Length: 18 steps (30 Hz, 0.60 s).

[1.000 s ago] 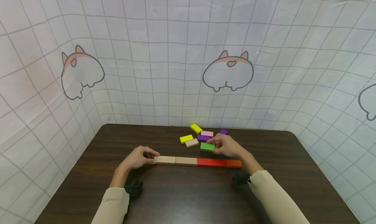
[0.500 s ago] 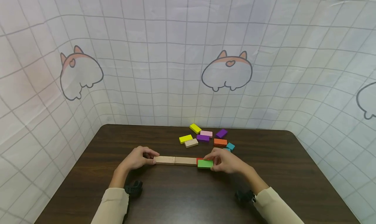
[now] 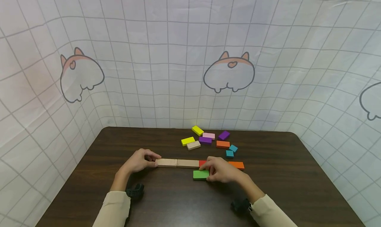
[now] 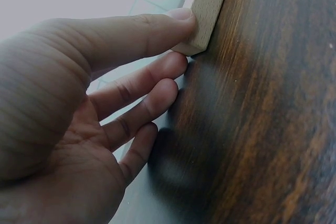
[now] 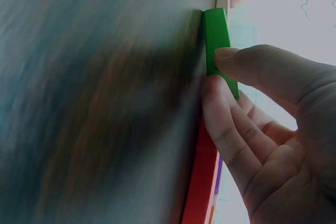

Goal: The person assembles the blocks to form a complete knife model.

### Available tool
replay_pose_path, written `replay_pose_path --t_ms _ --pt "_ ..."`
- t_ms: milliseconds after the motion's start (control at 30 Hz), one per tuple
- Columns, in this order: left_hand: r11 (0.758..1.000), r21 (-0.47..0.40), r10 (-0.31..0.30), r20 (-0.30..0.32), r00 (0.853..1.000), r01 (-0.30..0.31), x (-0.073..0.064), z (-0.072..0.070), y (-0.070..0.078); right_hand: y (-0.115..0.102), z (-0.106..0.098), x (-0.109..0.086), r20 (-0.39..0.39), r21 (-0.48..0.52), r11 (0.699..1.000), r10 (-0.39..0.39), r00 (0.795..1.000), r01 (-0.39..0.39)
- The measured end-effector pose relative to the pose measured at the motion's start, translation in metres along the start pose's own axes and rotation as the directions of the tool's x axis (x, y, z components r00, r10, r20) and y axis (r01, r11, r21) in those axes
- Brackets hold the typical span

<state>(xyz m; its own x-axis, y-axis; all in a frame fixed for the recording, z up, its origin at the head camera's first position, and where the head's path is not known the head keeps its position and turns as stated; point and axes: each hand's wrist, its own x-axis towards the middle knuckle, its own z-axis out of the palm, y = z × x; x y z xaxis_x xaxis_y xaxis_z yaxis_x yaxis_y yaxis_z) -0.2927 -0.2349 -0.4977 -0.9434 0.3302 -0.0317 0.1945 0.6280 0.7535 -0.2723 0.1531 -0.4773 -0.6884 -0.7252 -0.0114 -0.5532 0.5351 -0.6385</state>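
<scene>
A row of blocks lies across the table: plain wooden block (image 3: pixel 166 162), second wooden block (image 3: pixel 188 163), red block (image 3: pixel 202 163) and orange block (image 3: pixel 236 165). My left hand (image 3: pixel 144 160) pinches the row's left end; the left wrist view has the thumb (image 4: pixel 142 32) on that block's face. My right hand (image 3: pixel 221 170) holds a green block (image 3: pixel 200 175) by its right end, in front of the row. In the right wrist view thumb and fingers grip the green block (image 5: pixel 216 38). The right hand hides the row's middle in the head view.
Behind the row lie loose blocks: two yellow blocks (image 3: pixel 188 141), a short wooden block (image 3: pixel 193 145), a pink block (image 3: pixel 209 136), two purple blocks (image 3: pixel 205 140), an orange block (image 3: pixel 223 144) and two small blue blocks (image 3: pixel 230 154). A white gridded curtain (image 3: pixel 166 71) surrounds the dark table (image 3: pixel 178 200).
My right hand has carried the green block from the loose pile toward me, over the row and slightly left, to the row's near side. My left hand has stayed at the row's left end.
</scene>
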Motion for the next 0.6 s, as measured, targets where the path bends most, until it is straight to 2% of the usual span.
replay_pose_path --t_ms 400,600 --pt "1.000 -0.003 -0.008 0.003 1.000 0.008 0.001 0.001 0.000 -0.007 0.007 0.011 -0.011 -0.082 0.997 0.013 1.000 -0.014" --pt "1.000 -0.010 -0.003 -0.001 1.000 0.003 0.001 0.000 -0.002 -0.006 0.007 0.012 -0.034 -0.086 0.996 0.013 0.999 -0.015"
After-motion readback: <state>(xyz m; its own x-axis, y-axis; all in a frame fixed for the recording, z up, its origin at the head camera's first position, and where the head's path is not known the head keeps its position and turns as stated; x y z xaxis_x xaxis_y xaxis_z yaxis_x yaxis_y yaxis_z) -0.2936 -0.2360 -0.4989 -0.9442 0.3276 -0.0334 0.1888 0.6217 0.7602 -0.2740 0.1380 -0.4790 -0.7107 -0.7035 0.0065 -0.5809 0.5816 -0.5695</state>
